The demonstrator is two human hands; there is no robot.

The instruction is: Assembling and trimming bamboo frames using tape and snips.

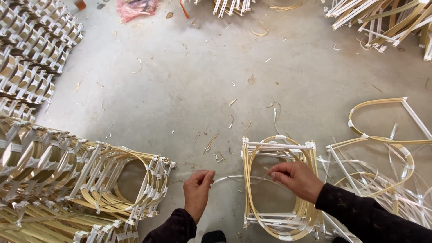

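1. Left hand [196, 192] at 6 o'clock pinches one end of a thin white strip [234, 178]; it looks light, limp and slippery; best gripped near the ends.
2. Right hand [297, 179] at 5 o'clock pinches its other end over the bamboo frame [276, 186]; the frame looks stiff but light.
3. Finished frames [112, 180] lie stacked at 8 o'clock on the concrete floor [202, 81].

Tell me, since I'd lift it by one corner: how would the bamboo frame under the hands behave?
The bamboo frame is probably light: thin bent strips around open space. It may flex or twist, since only white strip bindings join it. The strip stretched between the left hand and right hand looks floppy.
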